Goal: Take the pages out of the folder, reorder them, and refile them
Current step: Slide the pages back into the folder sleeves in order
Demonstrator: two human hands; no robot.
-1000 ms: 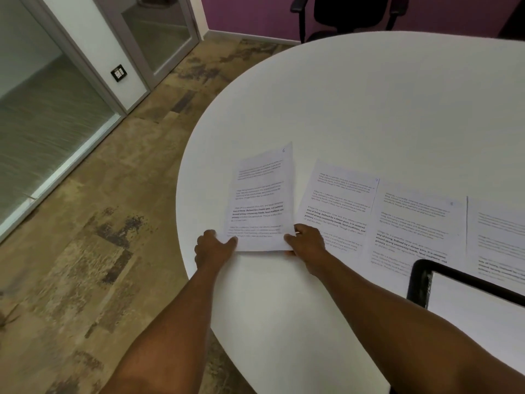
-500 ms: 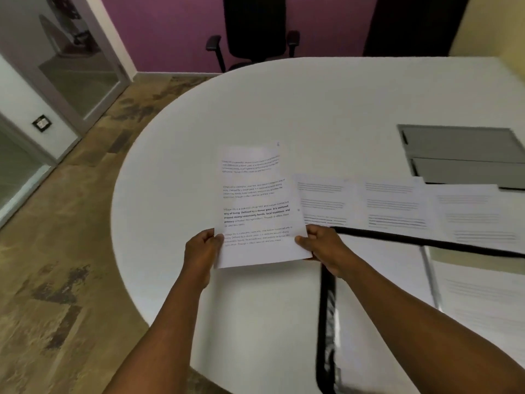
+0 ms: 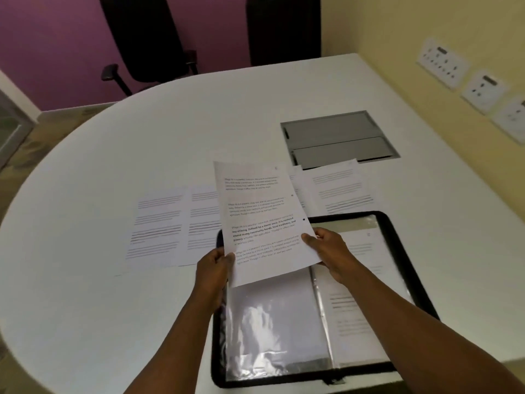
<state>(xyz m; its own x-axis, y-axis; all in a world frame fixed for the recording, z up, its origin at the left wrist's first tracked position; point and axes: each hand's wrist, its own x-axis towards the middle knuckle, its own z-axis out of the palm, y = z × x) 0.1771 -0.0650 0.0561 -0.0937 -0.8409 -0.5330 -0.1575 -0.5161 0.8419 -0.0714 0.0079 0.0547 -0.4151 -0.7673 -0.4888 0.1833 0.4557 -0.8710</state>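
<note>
Page's off the bench (image 3: 85,194) and over the open folder (image 3: 403,251) now!
Refiling looks underway: left hand (image 3: 211,268) and right hand (image 3: 329,248) both grip the printed page (image 3: 261,223), above the empty plastic sleeve (image 3: 270,322).

a white round-ended table (image 3: 142,143) filled most of the view, and a grey recessed hatch (image 3: 338,137) of two flat panels was set into its top near the far right. behind the table's far edge stood two black office chairs, one with armrests (image 3: 147,41) against the purple wall (image 3: 51,46) and another (image 3: 284,27) at the corner where that wall met the pale yellow wall (image 3: 420,27). three white socket plates (image 3: 443,62) ran along the yellow wall on the right, and a strip of mottled brown floor (image 3: 65,113) showed at the far left beside a glass panel (image 3: 11,123).
</note>
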